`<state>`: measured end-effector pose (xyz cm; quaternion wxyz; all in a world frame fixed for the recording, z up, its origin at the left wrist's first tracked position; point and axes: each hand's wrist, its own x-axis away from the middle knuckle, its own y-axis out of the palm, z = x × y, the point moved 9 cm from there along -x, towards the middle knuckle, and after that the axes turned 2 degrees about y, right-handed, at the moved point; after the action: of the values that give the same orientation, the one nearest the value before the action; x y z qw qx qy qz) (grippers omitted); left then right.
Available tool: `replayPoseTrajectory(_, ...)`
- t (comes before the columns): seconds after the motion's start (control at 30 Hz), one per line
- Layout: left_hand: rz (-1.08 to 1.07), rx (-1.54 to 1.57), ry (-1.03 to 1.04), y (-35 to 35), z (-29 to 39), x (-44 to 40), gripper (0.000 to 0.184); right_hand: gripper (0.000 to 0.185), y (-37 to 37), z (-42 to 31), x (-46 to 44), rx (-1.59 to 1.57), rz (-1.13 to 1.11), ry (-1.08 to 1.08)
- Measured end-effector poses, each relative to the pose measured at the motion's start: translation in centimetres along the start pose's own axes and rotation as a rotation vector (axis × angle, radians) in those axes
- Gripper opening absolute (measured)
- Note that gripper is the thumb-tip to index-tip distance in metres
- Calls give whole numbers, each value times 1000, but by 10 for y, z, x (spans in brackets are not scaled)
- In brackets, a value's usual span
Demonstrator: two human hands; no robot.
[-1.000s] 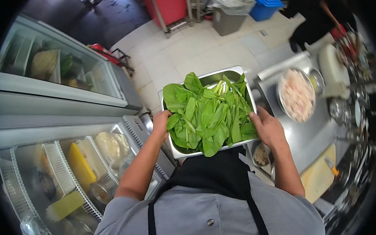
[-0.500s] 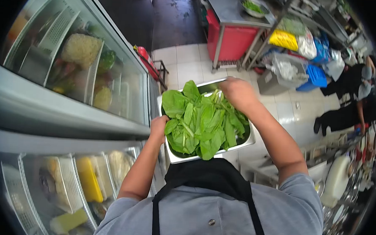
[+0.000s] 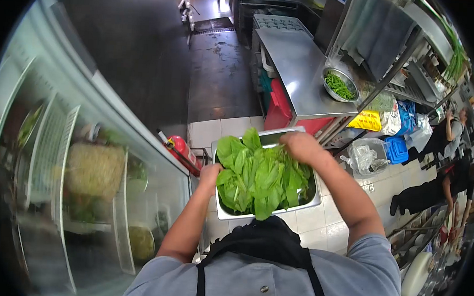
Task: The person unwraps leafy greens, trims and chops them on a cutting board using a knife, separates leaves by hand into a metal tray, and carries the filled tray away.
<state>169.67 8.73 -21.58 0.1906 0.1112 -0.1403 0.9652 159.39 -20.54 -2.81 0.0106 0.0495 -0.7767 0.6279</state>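
A rectangular stainless steel food pan is in front of my chest, heaped with large green leafy vegetables. My left hand is closed on the pan's left rim, its fingertips partly hidden by leaves. At the far right part of the pan, my right hand is curled closed over the stems of the greens. Its fingertips are largely out of sight among them. Some leaves stick up above the rim, and a few hang over the near edge.
A glass-door fridge with loaded shelves stands at my left, a red fire extinguisher beyond it. Ahead is a steel table bearing a bowl of cut greens. Co-workers stand at the right, near cluttered shelving.
My view has swung so that more of the steel table and floor ahead shows. The pan stays in my hands, and my right hand remains at the stems.
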Motion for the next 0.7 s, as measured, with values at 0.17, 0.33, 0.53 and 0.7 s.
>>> replayPoseTrajectory(0.17, 29, 323, -303, 12, 45, -116, 21, 28, -64, 78, -90, -328, 96, 8)
replayPoseTrajectory(0.33, 190, 354, -286, -18, 112, -198, 21, 30, -105, 134, -204, -480, 137, 181)
replayPoseTrajectory(0.53, 311, 502, -355, -60, 125, -305, 20, 27, -98, 168, -377, -833, 79, 111)
replayPoseTrajectory(0.7, 290, 422, -210, -100, 103, -428, 17, 30, -87, 173, -495, -554, 56, -70)
